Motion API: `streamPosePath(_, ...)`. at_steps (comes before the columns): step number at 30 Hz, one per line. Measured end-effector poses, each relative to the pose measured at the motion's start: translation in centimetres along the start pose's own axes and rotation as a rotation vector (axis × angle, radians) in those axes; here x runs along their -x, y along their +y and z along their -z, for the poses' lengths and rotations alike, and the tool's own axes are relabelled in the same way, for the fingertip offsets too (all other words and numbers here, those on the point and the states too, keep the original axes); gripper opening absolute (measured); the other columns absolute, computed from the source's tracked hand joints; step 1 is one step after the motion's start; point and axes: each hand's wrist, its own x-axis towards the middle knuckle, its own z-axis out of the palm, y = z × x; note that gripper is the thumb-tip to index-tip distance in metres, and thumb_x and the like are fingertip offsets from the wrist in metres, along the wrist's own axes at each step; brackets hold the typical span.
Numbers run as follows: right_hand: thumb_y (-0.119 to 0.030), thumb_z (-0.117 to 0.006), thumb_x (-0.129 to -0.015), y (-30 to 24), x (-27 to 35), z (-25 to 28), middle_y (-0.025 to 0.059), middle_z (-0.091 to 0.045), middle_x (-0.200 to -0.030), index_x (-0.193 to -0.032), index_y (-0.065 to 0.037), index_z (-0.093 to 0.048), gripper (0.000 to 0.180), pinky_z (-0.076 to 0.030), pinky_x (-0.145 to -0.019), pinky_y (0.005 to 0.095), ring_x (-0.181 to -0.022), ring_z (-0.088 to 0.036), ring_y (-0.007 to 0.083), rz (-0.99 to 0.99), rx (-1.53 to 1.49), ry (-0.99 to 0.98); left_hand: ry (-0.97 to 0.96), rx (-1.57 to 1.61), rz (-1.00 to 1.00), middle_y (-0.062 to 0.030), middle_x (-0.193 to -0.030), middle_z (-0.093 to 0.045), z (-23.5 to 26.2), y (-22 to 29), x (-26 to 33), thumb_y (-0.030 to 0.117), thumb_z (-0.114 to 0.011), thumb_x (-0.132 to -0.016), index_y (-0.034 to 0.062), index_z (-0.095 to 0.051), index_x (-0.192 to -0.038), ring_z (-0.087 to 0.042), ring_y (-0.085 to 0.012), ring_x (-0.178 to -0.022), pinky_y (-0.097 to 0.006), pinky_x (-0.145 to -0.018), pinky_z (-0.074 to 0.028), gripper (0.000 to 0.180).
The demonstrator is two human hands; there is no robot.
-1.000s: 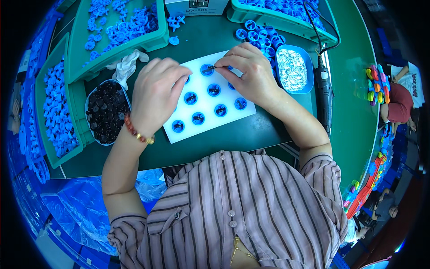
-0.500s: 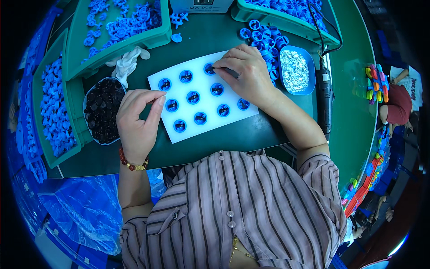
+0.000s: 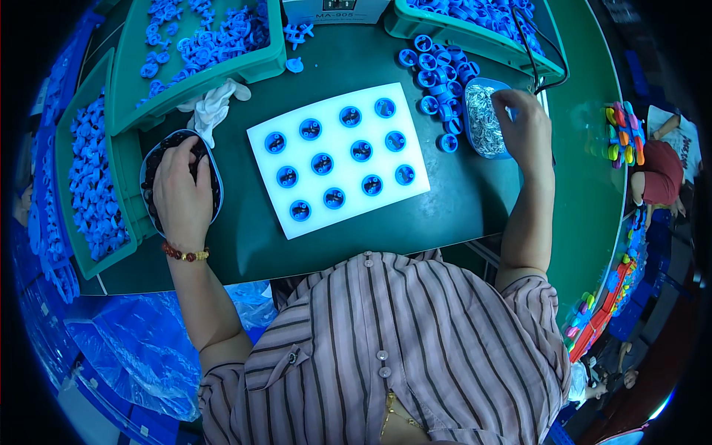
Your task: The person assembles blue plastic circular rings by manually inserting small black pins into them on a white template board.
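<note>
My left hand reaches into a bowl of small black round pieces at the left. Its thumb stands apart from the other fingers, and the fingertips are among the pieces. At the right my right hand is bent over a blue tray of small shiny metal pieces. Its thumb and forefinger curl together at the tray; whatever is between them is too small to make out. Between my hands lies a white block with several round blue parts set in rows. Dark pieces show inside most of them; the top right one looks lighter.
Loose blue rings are heaped beside the tray. Green bins of blue parts stand at the left and back. A crumpled white glove lies near the black pieces. A box stands at the back. Other people are at far right.
My left hand has gone from the block's left edge into the bowl of black pieces. My right hand has left the block's upper right part and moved right to the metal pieces.
</note>
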Motion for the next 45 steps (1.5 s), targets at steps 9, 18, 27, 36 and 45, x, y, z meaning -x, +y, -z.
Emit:
streamPosePath(9,-0.012,-0.073,-0.079,0.9,2.6,-0.7,0.0125,-0.069,-0.082,-0.085,-0.002,-0.07,0.012,-0.052,-0.069,0.036,-0.075,-0.068,0.0282,-0.138,-0.05,-0.182,0.056,0.029,-0.119,-0.0102,-0.091,-0.069,0.0,-0.1,0.3,0.012,-0.071,-0.081,0.0064,-0.071,-0.09,-0.063,-0.0298,-0.085,-0.04,-0.079,-0.049,0.01)
streamPosePath(18,-0.016,-0.072,-0.083,1.1,4.0,-0.9,0.0162,-0.068,-0.082,-0.087,-0.003,-0.07,0.013,-0.051,-0.068,0.0384,-0.075,-0.067,0.031,-0.232,-0.062,-0.084,0.203,0.235,-0.162,-0.0121,-0.099,-0.067,-1.7,-1.7,0.7,0.006,-0.067,-0.087,0.0001,-0.067,-0.095,-0.066,-0.0249,-0.085,-0.033,-0.079,-0.052,0.01)
streamPosePath(27,-0.022,-0.068,-0.084,-6.8,3.3,-2.4,0.0164,-0.066,-0.083,-0.086,-0.003,-0.066,0.019,-0.051,-0.07,0.0446,-0.08,-0.065,0.0352,-0.086,-0.79,-0.043,-0.08,0.796,0.048,-0.0173,-0.1,-0.068,-1.7,3.9,3.1,-0.002,-0.064,-0.09,-0.0108,-0.062,-0.111,-0.065,-0.0207,-0.084,-0.031,-0.072,-0.055,0.023)
streamPosePath(36,-0.019,-0.066,-0.087,-15.7,5.1,-4.8,0.0116,-0.059,-0.087,-0.092,-0.006,-0.061,0.015,-0.05,-0.07,0.0418,-0.087,-0.058,0.032,0.26,-0.971,0.102,-0.337,1.101,0.121,-0.0106,-0.094,-0.068,-2.7,11.0,3.5,-0.001,-0.059,-0.091,-0.0082,-0.06,-0.107,-0.063,-0.0143,-0.079,-0.026,-0.073,-0.051,0.018)
streamPosePath(45,-0.003,-0.073,-0.075,-14.3,3.2,-3.6,0.0083,-0.058,-0.078,-0.084,-0.005,-0.059,0.016,-0.047,-0.062,0.0385,-0.071,-0.057,0.0287,0.209,-0.772,0.043,-0.409,1.538,0.182,-0.0134,-0.097,-0.07,-4.0,12.4,3.3,0.0,-0.063,-0.092,-0.0091,-0.062,-0.106,-0.07,-0.0191,-0.088,-0.03,-0.078,-0.058,0.017)
